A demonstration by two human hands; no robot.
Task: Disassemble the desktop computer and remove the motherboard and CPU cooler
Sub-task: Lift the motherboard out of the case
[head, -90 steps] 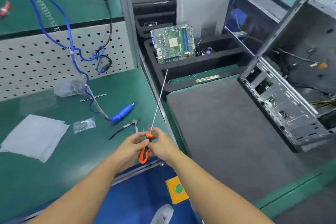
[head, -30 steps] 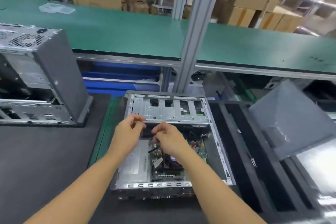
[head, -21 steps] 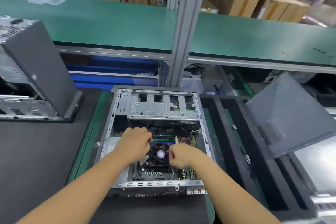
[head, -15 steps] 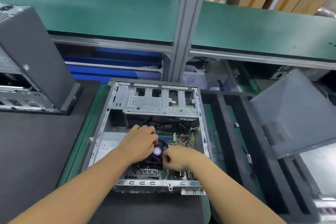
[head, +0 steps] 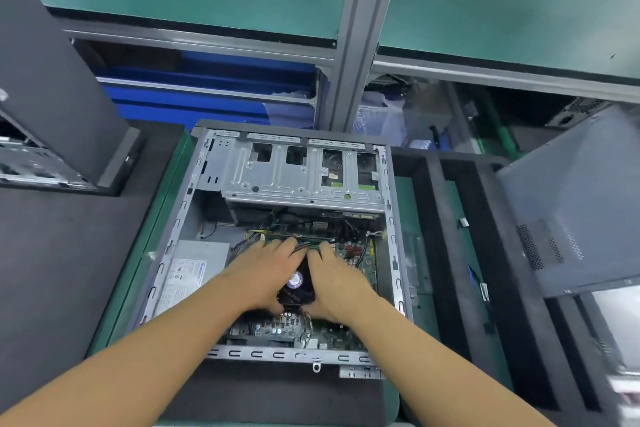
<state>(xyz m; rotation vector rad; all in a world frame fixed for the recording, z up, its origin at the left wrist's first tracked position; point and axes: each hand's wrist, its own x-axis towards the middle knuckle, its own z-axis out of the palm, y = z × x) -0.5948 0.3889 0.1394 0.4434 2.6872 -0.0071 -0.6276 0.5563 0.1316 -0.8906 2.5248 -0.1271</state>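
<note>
Case open, but the fan and board are not out yet.

The computer case (head: 389, 218) lies flat with its side off, so that part is done. Deep inside sit the green board (head: 362, 262) and the black fan (head: 296, 284), which has a round purple sticker in its middle. Both are left to take out. The left hand (head: 265, 276) and right hand (head: 334, 284) touch the fan on each side, fingers reaching forward. I cannot tell if they grip it.
</note>
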